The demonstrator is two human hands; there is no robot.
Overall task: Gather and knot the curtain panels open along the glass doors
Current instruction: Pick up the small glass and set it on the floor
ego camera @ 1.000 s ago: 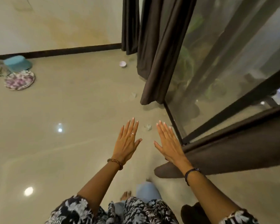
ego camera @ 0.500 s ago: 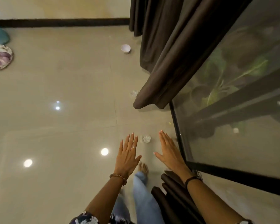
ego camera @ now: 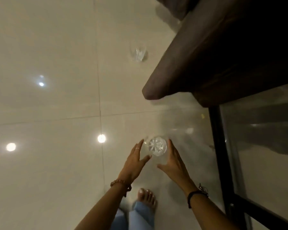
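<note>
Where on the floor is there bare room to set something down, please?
Bare tile spreads left of the left hand, out to the glare spots. It is crowded ahead: a clear glass sits between both hands, the right hand beside it, a second glass farther on, the curtain along the door frame.

A dim, warm-toned indoor view with soft motion blur throughout. Three round ceiling-light reflections glare off the glossy floor (ego camera: 45,113), the brightest (ego camera: 101,138) near the middle. The dark curtain (ego camera: 206,60) at upper right falls almost to black, the glass door (ego camera: 263,146) carries hazy reflections, and straight lines bend near the edges.
</note>
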